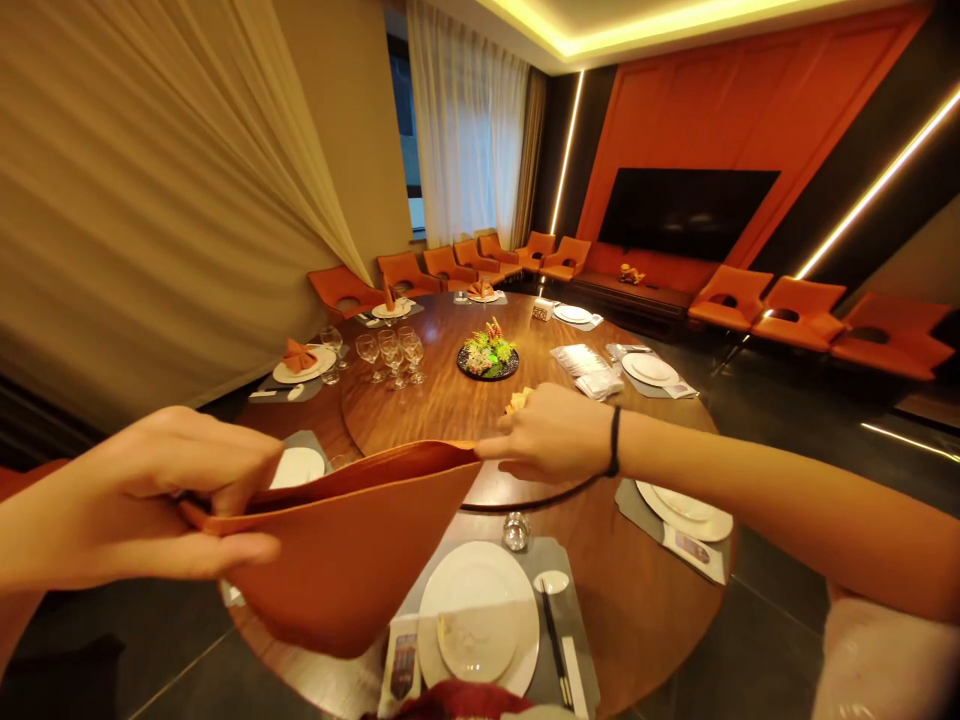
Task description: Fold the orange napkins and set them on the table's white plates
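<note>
Left hand (172, 490): our fingers pinch orange napkin (352, 550).
Right hand (551, 430): fingers grip its opposite end.
Stacked plates (480, 572): napkin's right.

One left hand (180, 500), one right hand (551, 430) | one held napkin (345, 545), lower left | three folded napkins (300, 356), left to center | three chairs (801, 312), far right | one centerpiece (487, 353), middle

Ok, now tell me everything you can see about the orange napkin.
The napkin is a plain rusty orange and looks like smooth fabric. It is folded so its long upper edge gapes like a pocket, showing a darker inside. The left hand grips one upper corner and the right hand pinches the other, slightly higher. Between them it hangs at a slant, its lower part narrowing to a rounded bottom, in front of the wooden table in this view.
</note>
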A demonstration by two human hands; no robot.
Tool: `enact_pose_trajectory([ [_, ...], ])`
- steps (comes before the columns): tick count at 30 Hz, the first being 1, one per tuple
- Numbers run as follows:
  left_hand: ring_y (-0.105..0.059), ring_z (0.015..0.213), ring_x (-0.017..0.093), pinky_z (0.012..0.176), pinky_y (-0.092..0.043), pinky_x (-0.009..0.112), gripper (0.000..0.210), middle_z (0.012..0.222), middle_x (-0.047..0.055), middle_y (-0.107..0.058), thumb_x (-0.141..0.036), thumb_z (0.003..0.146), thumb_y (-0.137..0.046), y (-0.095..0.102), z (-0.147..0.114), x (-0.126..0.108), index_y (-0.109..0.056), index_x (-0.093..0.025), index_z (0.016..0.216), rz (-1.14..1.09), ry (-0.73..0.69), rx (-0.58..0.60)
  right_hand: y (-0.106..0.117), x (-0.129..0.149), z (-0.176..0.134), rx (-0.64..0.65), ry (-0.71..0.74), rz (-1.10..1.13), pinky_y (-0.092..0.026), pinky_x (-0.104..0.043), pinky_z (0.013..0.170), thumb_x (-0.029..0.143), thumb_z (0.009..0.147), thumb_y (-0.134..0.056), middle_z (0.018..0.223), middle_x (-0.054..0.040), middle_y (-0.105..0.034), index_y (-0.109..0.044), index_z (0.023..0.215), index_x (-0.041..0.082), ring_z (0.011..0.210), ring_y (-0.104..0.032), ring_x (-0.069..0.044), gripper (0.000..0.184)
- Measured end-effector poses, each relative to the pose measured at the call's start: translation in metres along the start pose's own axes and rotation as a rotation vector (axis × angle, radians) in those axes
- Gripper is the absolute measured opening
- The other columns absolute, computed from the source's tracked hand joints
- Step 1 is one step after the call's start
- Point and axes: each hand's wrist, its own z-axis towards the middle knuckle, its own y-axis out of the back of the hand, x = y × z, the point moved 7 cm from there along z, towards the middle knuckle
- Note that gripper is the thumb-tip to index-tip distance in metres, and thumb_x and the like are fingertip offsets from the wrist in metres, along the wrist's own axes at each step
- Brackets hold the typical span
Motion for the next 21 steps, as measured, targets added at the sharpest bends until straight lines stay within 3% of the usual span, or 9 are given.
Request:
enact_pose_trajectory([
  [4,-0.037,0.041,0.009,0.036,-0.031,0.023,0.042,0.051,-0.004,-0.036,-0.029,0.076,-0.073,0.012,-0.011,0.016,-0.035,-0.023,0.059,-0.029,0.059,-0.115,0.036,-0.004,-0.011,-0.189,0.166,0.259,-0.037,-0.022,0.062,0.046,0.095,-0.048,0.1,-0.0077,-0.065,-0.059,0.083,0.017,0.074,-0.058,-0.01,0.033],
  [7,-0.04,0.042,0.009,0.036,-0.033,0.023,0.037,0.05,-0.004,-0.042,-0.036,0.077,-0.072,0.006,-0.015,0.04,-0.044,-0.022,0.057,-0.089,0.125,-0.14,0.049,-0.017,-0.011,-0.26,0.192,0.471,-0.038,-0.02,0.063,0.044,0.095,-0.051,0.085,-0.0053,-0.063,-0.051,0.07,0.016,0.07,-0.054,-0.008,0.037],
  [10,-0.047,0.046,0.01,0.041,-0.037,0.023,0.031,0.052,-0.002,-0.051,-0.037,0.077,-0.072,-0.007,-0.015,0.081,-0.055,-0.02,0.057,-0.167,0.213,-0.204,0.042,-0.051,-0.002,-0.373,0.069,0.633,-0.037,-0.019,0.058,0.044,0.089,-0.06,0.068,-0.0007,-0.059,-0.05,0.066,0.015,0.061,-0.05,-0.007,0.038],
  [13,-0.05,0.05,0.009,0.045,-0.038,0.02,0.025,0.059,-0.002,-0.056,-0.039,0.076,-0.072,-0.014,-0.006,0.136,-0.061,-0.018,0.069,-0.244,0.364,-0.455,0.013,-0.103,0.01,-0.504,-0.128,0.778,-0.036,-0.018,0.053,0.045,0.082,-0.067,0.064,0.0007,-0.059,-0.05,0.065,0.014,0.057,-0.05,-0.006,0.038],
  [15,-0.054,0.056,0.009,0.05,-0.041,0.02,0.028,0.07,-0.001,-0.062,-0.041,0.078,-0.07,-0.025,0.01,0.173,-0.064,-0.017,0.09,-0.243,0.45,-0.54,-0.017,-0.142,0.018,-0.551,-0.245,0.851,-0.036,-0.018,0.053,0.043,0.077,-0.071,0.067,0.0012,-0.061,-0.052,0.073,0.014,0.057,-0.052,-0.007,0.035],
  [17,-0.056,0.061,0.01,0.056,-0.042,0.02,0.033,0.076,0.0,-0.065,-0.044,0.08,-0.067,-0.043,0.037,0.209,-0.064,-0.018,0.1,-0.147,0.483,-0.449,-0.052,-0.18,0.03,-0.524,-0.339,0.867,-0.039,-0.019,0.056,0.038,0.072,-0.076,0.071,0.0014,-0.064,-0.055,0.087,0.014,0.06,-0.055,-0.008,0.035],
  [19,-0.054,0.06,0.011,0.057,-0.041,0.021,0.029,0.071,-0.001,-0.066,-0.046,0.08,-0.065,-0.064,0.068,0.245,-0.069,-0.019,0.091,-0.023,0.475,-0.294,-0.085,-0.216,0.045,-0.408,-0.421,0.769,-0.042,-0.021,0.062,0.03,0.07,-0.078,0.072,0.0013,-0.065,-0.059,0.095,0.014,0.065,-0.059,-0.01,0.035],
  [21,-0.055,0.06,0.012,0.058,-0.04,0.021,0.027,0.067,0.0,-0.066,-0.045,0.079,-0.066,-0.076,0.097,0.282,-0.069,-0.018,0.079,0.037,0.478,-0.239,-0.108,-0.25,0.059,-0.277,-0.502,0.533,-0.042,-0.023,0.069,0.018,0.073,-0.074,0.073,-0.0006,-0.066,-0.064,0.09,0.014,0.07,-0.059,-0.012,0.021],
])
